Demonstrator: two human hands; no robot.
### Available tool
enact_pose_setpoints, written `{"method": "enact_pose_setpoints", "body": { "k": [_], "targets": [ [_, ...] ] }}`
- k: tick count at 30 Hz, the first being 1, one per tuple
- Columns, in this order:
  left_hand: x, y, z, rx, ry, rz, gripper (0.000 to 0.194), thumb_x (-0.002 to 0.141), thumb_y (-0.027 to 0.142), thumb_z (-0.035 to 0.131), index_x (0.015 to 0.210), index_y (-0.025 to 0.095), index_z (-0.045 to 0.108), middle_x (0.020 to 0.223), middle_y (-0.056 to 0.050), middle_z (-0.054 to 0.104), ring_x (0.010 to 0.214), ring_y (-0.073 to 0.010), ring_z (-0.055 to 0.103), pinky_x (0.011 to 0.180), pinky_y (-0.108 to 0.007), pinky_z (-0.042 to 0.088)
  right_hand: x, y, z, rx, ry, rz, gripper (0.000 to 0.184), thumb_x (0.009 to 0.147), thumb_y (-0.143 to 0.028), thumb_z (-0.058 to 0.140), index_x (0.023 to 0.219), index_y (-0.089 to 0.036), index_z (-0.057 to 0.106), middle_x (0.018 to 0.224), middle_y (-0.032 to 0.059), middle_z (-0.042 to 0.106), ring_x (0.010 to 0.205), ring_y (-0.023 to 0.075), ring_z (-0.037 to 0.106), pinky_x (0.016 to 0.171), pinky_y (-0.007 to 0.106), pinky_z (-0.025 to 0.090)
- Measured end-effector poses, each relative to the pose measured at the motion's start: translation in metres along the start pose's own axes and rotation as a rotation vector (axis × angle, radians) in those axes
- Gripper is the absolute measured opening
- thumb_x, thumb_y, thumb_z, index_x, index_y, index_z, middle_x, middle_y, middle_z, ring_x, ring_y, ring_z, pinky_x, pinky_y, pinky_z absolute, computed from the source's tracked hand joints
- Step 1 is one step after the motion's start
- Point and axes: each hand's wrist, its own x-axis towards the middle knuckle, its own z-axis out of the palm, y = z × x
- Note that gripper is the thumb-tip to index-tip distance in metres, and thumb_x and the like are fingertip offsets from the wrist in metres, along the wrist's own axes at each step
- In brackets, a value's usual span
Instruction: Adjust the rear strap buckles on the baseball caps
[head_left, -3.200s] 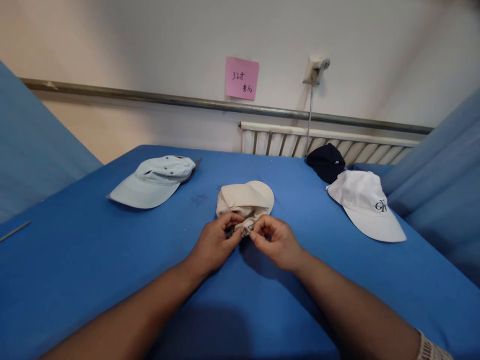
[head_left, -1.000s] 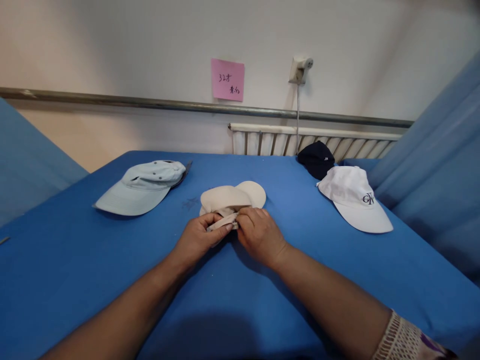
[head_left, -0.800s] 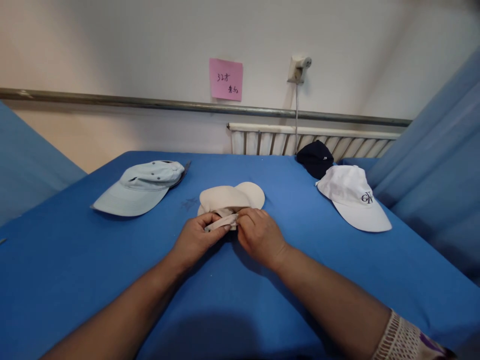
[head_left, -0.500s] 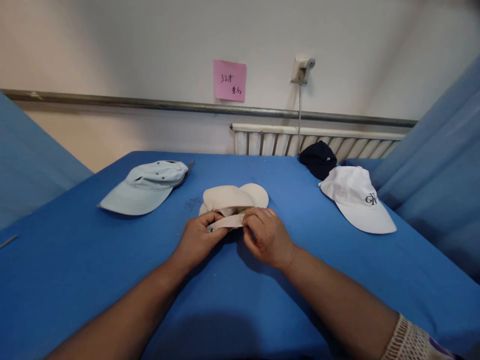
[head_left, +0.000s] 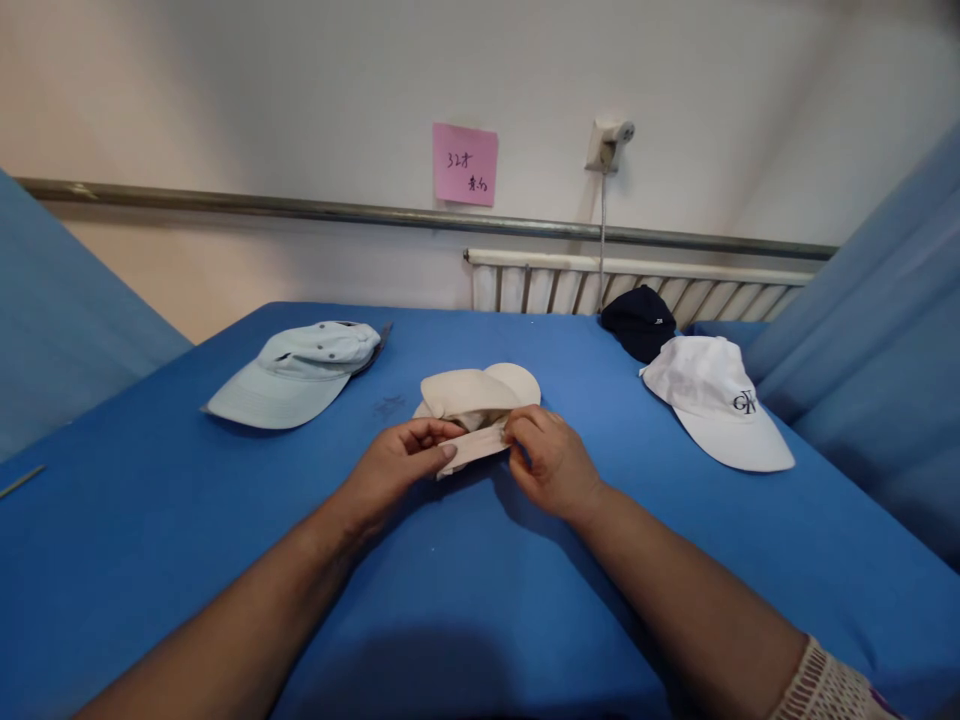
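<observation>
A beige cap (head_left: 472,392) lies on the blue table (head_left: 465,600) straight ahead of me. Its beige back strap (head_left: 472,450) stretches between my two hands. My left hand (head_left: 390,468) pinches the strap's left end, thumb on top. My right hand (head_left: 551,462) is closed on the strap's right end, close to the cap's rear edge. Both forearms rest low over the table.
A light blue cap (head_left: 300,372) sits at the left. A white cap with a dark logo (head_left: 712,398) lies at the right, a dark navy cap (head_left: 639,320) behind it. Beyond the table are a radiator (head_left: 637,285), a wall rail and a pink note (head_left: 465,165).
The strap was bunched at the cap's back edge between close hands. Now it is pulled out longer toward me, and my hands are a little farther apart.
</observation>
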Motion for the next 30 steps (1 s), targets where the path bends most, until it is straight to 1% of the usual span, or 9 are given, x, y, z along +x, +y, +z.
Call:
{"method": "enact_pose_setpoints", "body": {
  "k": [4, 6, 9, 12, 16, 19, 24, 27, 30],
  "targets": [
    [0.001, 0.001, 0.002, 0.024, 0.027, 0.030, 0.029, 0.067, 0.032, 0.081, 0.090, 0.016, 0.073, 0.085, -0.004, 0.069, 0.073, -0.0156, 0.060, 0.069, -0.028, 0.046, 0.001, -0.001, -0.001, -0.013, -0.082, 0.006, 0.020, 0.082, -0.008, 0.050, 0.096, -0.019, 0.060, 0.103, 0.0087, 0.063, 0.094, 0.0216, 0.057, 0.084, 0.035, 0.044],
    [0.001, 0.001, 0.004, 0.057, 0.055, 0.067, 0.029, 0.068, 0.033, 0.080, 0.090, 0.016, 0.072, 0.088, -0.005, 0.070, 0.076, -0.0176, 0.062, 0.073, -0.030, 0.049, 0.000, -0.003, -0.003, 0.002, -0.108, 0.017, 0.016, 0.085, -0.013, 0.053, 0.097, -0.018, 0.061, 0.102, 0.0089, 0.063, 0.093, 0.0213, 0.057, 0.083, 0.035, 0.044],
    [0.000, -0.001, 0.006, 0.172, 0.102, 0.178, 0.026, 0.071, 0.034, 0.077, 0.091, 0.018, 0.071, 0.092, -0.006, 0.072, 0.083, -0.0213, 0.065, 0.080, -0.036, 0.051, -0.001, -0.006, -0.004, 0.089, -0.130, 0.054, 0.011, 0.092, -0.025, 0.053, 0.093, -0.018, 0.062, 0.092, 0.0066, 0.063, 0.083, 0.0185, 0.057, 0.077, 0.031, 0.043],
    [-0.004, -0.004, 0.010, 0.389, 0.140, 0.328, 0.025, 0.077, 0.035, 0.072, 0.096, 0.020, 0.072, 0.095, -0.006, 0.073, 0.089, -0.0233, 0.066, 0.086, -0.038, 0.052, -0.004, -0.010, 0.000, 0.252, -0.145, 0.114, 0.022, 0.097, -0.029, 0.048, 0.082, -0.018, 0.060, 0.079, 0.0023, 0.061, 0.072, 0.0144, 0.055, 0.070, 0.027, 0.041],
    [-0.010, -0.006, 0.012, 0.629, 0.076, 0.481, 0.026, 0.082, 0.036, 0.066, 0.104, 0.021, 0.071, 0.096, -0.005, 0.074, 0.087, -0.0215, 0.068, 0.084, -0.035, 0.054, -0.006, -0.009, 0.012, 0.447, -0.129, 0.245, 0.028, 0.095, -0.030, 0.050, 0.071, -0.019, 0.057, 0.066, -0.0025, 0.056, 0.061, 0.0108, 0.049, 0.060, 0.023, 0.036],
    [-0.011, -0.007, 0.009, 0.712, 0.002, 0.531, 0.030, 0.083, 0.036, 0.066, 0.109, 0.022, 0.069, 0.102, -0.005, 0.074, 0.090, -0.0213, 0.069, 0.085, -0.033, 0.054, -0.007, -0.004, 0.021, 0.518, -0.082, 0.384, 0.027, 0.089, -0.033, 0.059, 0.066, -0.019, 0.056, 0.060, -0.0041, 0.054, 0.056, 0.0099, 0.046, 0.054, 0.022, 0.034],
    [-0.011, -0.011, 0.005, 0.715, -0.038, 0.517, 0.036, 0.084, 0.032, 0.067, 0.119, 0.024, 0.065, 0.113, -0.006, 0.071, 0.103, -0.0236, 0.067, 0.093, -0.036, 0.051, -0.006, 0.000, 0.024, 0.634, -0.035, 0.535, 0.028, 0.080, -0.038, 0.068, 0.063, -0.019, 0.057, 0.057, -0.0047, 0.052, 0.053, 0.0089, 0.042, 0.050, 0.022, 0.031],
    [-0.013, -0.011, 0.008, 0.655, 0.003, 0.537, 0.037, 0.084, 0.028, 0.067, 0.121, 0.025, 0.065, 0.111, -0.006, 0.071, 0.100, -0.0239, 0.066, 0.094, -0.036, 0.050, -0.003, -0.005, 0.018, 0.910, -0.127, 0.641, 0.040, 0.080, -0.053, 0.065, 0.062, -0.018, 0.060, 0.051, -0.0045, 0.049, 0.045, 0.0079, 0.039, 0.045, 0.022, 0.029],
    [-0.018, -0.008, 0.016, 0.564, 0.023, 0.575, 0.030, 0.085, 0.024, 0.067, 0.115, 0.026, 0.069, 0.110, -0.008, 0.070, 0.102, -0.0254, 0.063, 0.097, -0.037, 0.046, -0.001, -0.014, 0.011, 1.202, -0.258, 0.770, 0.055, 0.080, -0.068, 0.058, 0.067, -0.015, 0.065, 0.047, -0.0030, 0.050, 0.038, 0.0073, 0.038, 0.039, 0.022, 0.025]
  ]
}}
